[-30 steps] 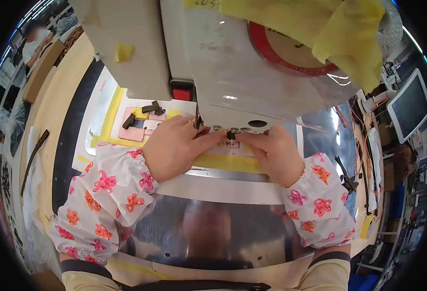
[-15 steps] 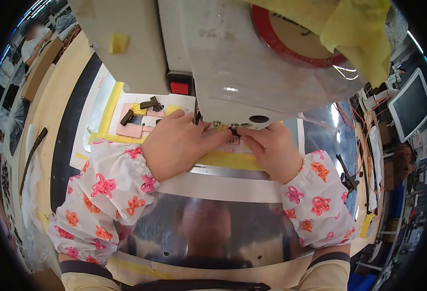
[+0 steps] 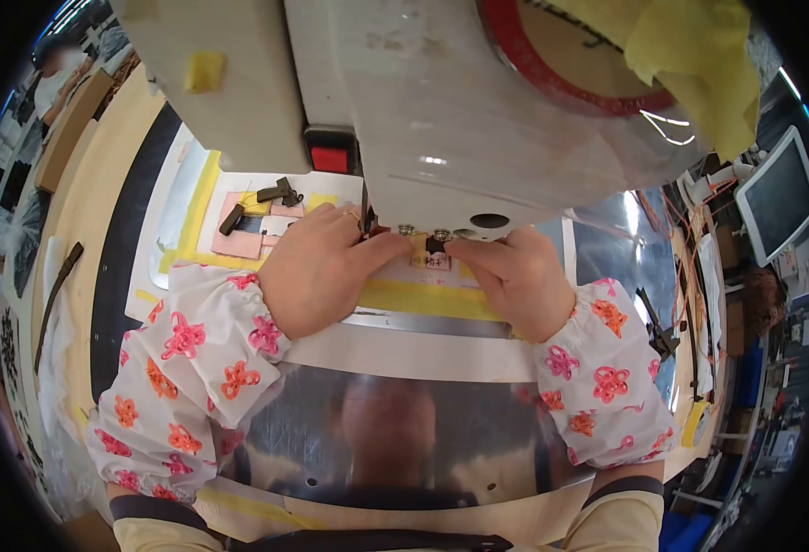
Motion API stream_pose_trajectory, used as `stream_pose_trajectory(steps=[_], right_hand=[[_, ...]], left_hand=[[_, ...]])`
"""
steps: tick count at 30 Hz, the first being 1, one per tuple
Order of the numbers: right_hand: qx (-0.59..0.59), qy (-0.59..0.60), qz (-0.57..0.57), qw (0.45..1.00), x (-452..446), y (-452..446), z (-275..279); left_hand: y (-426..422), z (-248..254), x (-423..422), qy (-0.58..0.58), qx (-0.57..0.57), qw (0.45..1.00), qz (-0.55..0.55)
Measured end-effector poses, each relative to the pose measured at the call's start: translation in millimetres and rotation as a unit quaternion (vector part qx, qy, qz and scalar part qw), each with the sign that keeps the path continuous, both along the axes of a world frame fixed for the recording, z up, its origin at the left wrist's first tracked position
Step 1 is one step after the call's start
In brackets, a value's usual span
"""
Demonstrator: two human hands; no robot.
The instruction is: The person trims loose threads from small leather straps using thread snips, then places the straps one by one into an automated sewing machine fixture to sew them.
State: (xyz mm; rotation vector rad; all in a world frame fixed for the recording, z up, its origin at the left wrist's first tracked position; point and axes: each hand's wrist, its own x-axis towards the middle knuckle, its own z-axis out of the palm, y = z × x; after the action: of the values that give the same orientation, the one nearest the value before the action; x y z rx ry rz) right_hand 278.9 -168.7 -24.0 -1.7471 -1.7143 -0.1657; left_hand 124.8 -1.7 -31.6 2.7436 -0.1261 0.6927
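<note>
From my remote position I record the following. The small dark piece (image 3: 436, 246) sits under the front lower edge of the white machine head (image 3: 423, 138), between the tips of the 2 hands. The right hand's (image 3: 526, 281) index fingertip appears to touch its right side; I cannot tell whether the thumb clamps it too. The left hand's (image 3: 310, 271) thumb points at it from just beside; the other fingertips are partly hidden near the head, so I cannot tell whether they are together or apart.

Progress: I judge the work on this piece to be under way, with the piece positioned and not yet released. Whether anything is fastened, I cannot determine. 2 other dark pieces (image 3: 277, 192) lie by the pink pads (image 3: 236, 243) at the left, clear of both hands; finished or waiting, I cannot say.

Markings: a paper label (image 3: 430, 261) just below the small dark piece bears dark characters, too small to read. The round red-rimmed sticker (image 3: 597, 92) on the casing carries lettering I find illegible, partly covered by yellow tape (image 3: 694, 74). The red switch (image 3: 331, 159) shows no readable text. I identify no brand.
</note>
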Motion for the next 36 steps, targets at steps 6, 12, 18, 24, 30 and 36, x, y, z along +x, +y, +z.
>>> stream_pose_trajectory(steps=[6,12,18,24,30,36], right_hand=[[0.013,-0.004,0.016,1.000,-1,2,2],[0.003,-0.001,0.001,1.000,-2,3,-1],[-0.015,0.008,-0.001,1.000,-3,1,3],[0.018,-0.024,-0.019,0.999,-2,0,-3],[0.013,-0.091,0.013,0.996,0,-1,-3],[0.009,-0.083,0.026,0.996,1,3,-4]], left_hand=[[0,0,0,-0.009,0.008,1.000,-0.005],[-2,1,4,-0.020,0.022,0.999,-0.012],[-7,14,5,0.018,0.111,0.994,-0.015],[-6,15,8,0.027,0.164,0.986,-0.002],[-6,14,7,0.048,0.138,0.989,0.006],[-2,6,3,0.048,0.081,0.996,0.005]])
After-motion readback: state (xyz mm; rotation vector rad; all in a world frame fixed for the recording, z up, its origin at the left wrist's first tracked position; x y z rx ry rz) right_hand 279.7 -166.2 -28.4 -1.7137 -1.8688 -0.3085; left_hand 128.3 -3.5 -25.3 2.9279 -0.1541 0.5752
